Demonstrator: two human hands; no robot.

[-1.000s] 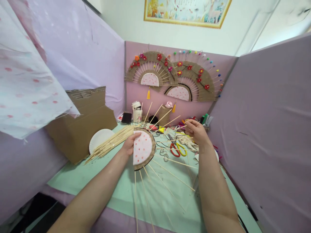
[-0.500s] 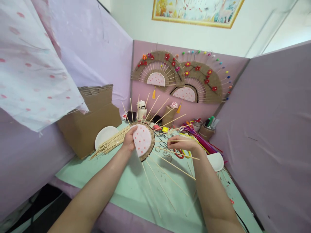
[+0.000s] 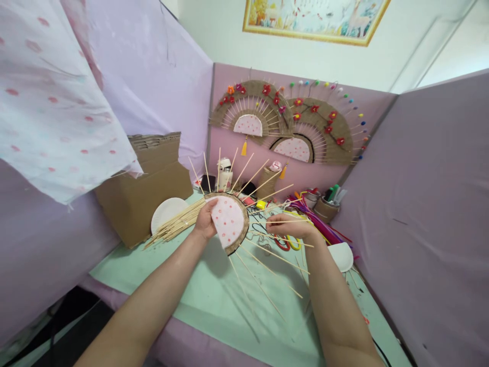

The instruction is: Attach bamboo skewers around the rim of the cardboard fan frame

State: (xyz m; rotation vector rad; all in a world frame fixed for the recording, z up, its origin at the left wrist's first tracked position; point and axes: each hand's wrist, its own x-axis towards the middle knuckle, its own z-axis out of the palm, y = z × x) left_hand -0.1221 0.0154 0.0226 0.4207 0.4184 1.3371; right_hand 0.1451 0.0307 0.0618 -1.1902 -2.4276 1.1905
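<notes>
My left hand (image 3: 206, 219) is closed on the straight edge of a half-round fan piece (image 3: 228, 220), thumb over its front. The piece has white cloth with pink dots and a brown cardboard rim with a dark outline. Thin wooden sticks (image 3: 250, 176) radiate from its curved edge, up, right and down. To the right of the piece, my right hand (image 3: 284, 225) has its fingers bent and pinched at a wooden stick (image 3: 288, 221) that runs across the hand; the fingertips are partly hidden.
A bundle of loose sticks (image 3: 175, 224) lies by a white paper plate (image 3: 162, 210) and a cardboard box (image 3: 141, 204). Scissors (image 3: 282, 243), purple and red pipe cleaners (image 3: 311, 214) and a pen holder (image 3: 326, 208) are at right. Decorated fans (image 3: 321, 120) hang behind; dotted cloth (image 3: 57, 112) hangs upper left.
The fan piece has shifted slightly right, its rim closer to my right hand. My right hand stays almost in place, fingers still pinched at the stick.
</notes>
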